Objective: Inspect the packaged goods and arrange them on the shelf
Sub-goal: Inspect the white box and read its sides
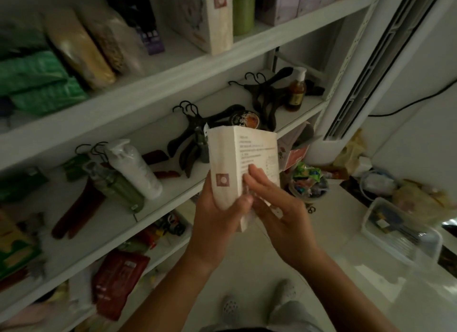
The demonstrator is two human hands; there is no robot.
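Pack: cream paper-wrapped block [237, 158], red square logo, upright before white shelf's [148, 84] middle edge.
Left hand [217, 215]: grips its base, steadying.
Right hand [277, 208]: fingers curl on printed side, probably for reading.

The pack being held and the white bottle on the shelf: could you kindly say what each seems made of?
The pack: probably matte printed paper or film wrap, cream, with soft, rounded edges. The white bottle: likely plastic, sheathed in glossy clear film that glints.
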